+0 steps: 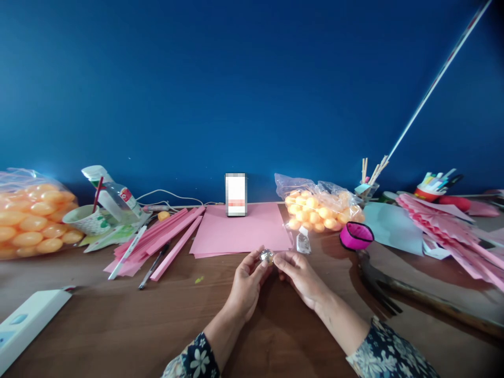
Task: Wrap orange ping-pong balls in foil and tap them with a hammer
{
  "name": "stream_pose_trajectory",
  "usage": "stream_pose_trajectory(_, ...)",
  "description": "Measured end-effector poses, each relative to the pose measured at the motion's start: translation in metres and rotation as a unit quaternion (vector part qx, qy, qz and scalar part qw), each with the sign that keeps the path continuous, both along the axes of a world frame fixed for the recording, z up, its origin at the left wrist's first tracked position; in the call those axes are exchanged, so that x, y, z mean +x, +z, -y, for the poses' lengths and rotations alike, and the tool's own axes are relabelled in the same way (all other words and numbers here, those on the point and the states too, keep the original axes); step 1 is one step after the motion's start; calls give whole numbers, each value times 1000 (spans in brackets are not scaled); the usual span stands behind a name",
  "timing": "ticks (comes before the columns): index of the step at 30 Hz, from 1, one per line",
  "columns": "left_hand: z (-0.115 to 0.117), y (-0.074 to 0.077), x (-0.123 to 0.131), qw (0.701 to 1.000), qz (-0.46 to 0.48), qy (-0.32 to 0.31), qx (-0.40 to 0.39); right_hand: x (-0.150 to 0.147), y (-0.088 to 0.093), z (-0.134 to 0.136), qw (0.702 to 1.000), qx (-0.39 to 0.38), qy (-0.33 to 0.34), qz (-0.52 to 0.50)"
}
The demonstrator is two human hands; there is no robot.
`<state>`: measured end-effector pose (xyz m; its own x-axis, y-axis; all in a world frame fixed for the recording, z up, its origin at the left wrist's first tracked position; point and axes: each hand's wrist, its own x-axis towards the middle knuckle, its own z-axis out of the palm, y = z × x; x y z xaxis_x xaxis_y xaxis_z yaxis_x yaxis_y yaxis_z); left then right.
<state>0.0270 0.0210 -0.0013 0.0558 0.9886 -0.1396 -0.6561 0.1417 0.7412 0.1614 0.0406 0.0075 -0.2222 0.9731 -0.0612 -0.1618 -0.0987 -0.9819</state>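
Between my two hands, above the brown table, is a small shiny silver round thing [266,255]; its exact kind is too small to make out. My left hand [248,278] pinches it between thumb and fingers. From the other side, my right hand [297,270] has thumb and forefinger pressed together at its edge. Just beyond the hands lie sheets of pink paper [240,231]. A small clear packet [303,241] rests right of the paper, past my right hand.
A phone [236,194] stands on the pink paper against the blue wall. Bags of orange balls [315,210] flank both sides. Folded pink strips [157,236], pens and a patterned cup [88,219] are left. A claw hammer [425,299] and magenta band [356,236] lie right.
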Motion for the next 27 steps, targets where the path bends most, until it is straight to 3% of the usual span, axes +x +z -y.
stream_pose_trajectory(27, 0, 1, 0, 1000, 4, 2, -3, 0, 2, 1, 1000, -8, 1, -1)
